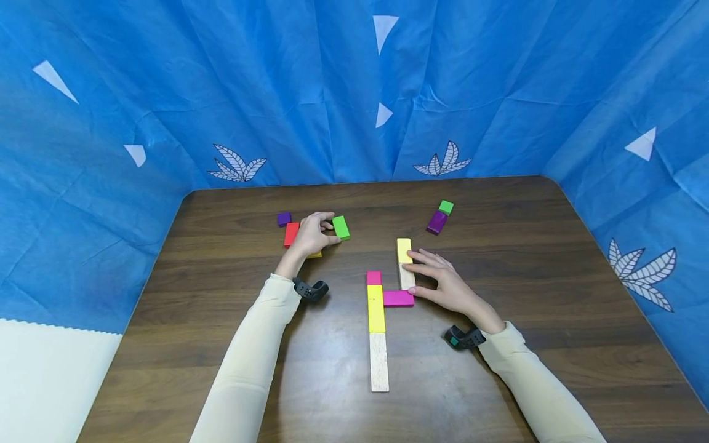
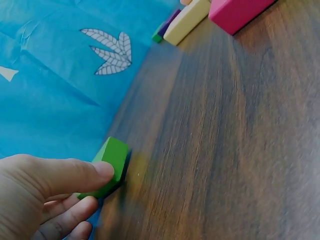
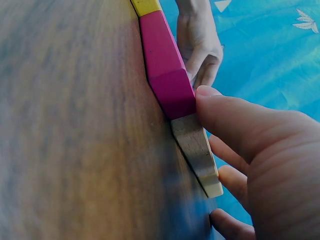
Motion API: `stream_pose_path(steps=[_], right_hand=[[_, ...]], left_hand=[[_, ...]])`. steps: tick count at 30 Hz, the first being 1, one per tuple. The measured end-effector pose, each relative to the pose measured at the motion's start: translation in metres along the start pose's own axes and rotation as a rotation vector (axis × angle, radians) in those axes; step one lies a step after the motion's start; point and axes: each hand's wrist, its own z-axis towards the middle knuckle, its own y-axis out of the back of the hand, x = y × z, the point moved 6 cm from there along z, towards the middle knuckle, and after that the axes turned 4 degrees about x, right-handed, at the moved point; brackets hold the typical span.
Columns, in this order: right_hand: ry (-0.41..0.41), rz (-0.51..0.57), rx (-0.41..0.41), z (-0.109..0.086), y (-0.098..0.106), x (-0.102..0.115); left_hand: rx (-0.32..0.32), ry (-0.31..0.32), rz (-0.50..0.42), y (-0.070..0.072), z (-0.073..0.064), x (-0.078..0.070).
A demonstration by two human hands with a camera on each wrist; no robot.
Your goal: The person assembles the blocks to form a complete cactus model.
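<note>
My left hand [image 1: 314,232] pinches a green block [image 1: 341,227] at the back left; the left wrist view shows the thumb on the green block [image 2: 116,157] and the fingers behind it. Beside that wrist lie a red block [image 1: 291,234], a small purple block [image 1: 284,218] and a partly hidden yellow block [image 1: 315,254]. My right hand [image 1: 447,288] rests with loosely extended fingers along a plain wood block [image 1: 407,280] and a yellow block [image 1: 404,248]. Its thumb tip is at the right end of a magenta block [image 1: 397,299].
Left of the magenta block runs a column: a small pink block [image 1: 373,278], a long yellow block [image 1: 376,311] and a long plain wood block [image 1: 379,363]. A dark purple block [image 1: 436,223] and a small green block [image 1: 446,207] lie back right. Blue curtain [image 1: 354,92] borders the table.
</note>
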Motion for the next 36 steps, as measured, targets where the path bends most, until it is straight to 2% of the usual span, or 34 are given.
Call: stream_pose_path(steps=[5, 11, 17, 23, 36], right_hand=[[-0.002, -0.002, 0.002, 0.0, 0.0, 0.0], [0.004, 0.001, 0.002, -0.001, 0.0, 0.0], [0.004, 0.001, 0.003, -0.001, 0.0, 0.0], [-0.001, -0.003, 0.005, -0.001, 0.0, -0.001], [-0.01, -0.012, 0.007, -0.001, 0.0, 0.0]], left_hand=[[-0.011, -0.031, -0.015, -0.002, -0.004, -0.006], [-0.016, -0.092, -0.015, -0.006, -0.016, -0.02], [0.025, -0.16, -0.033, -0.02, -0.027, -0.031], [0.073, -0.227, -0.008, -0.034, -0.035, -0.039], [0.127, -0.296, 0.056, -0.051, -0.041, -0.038]])
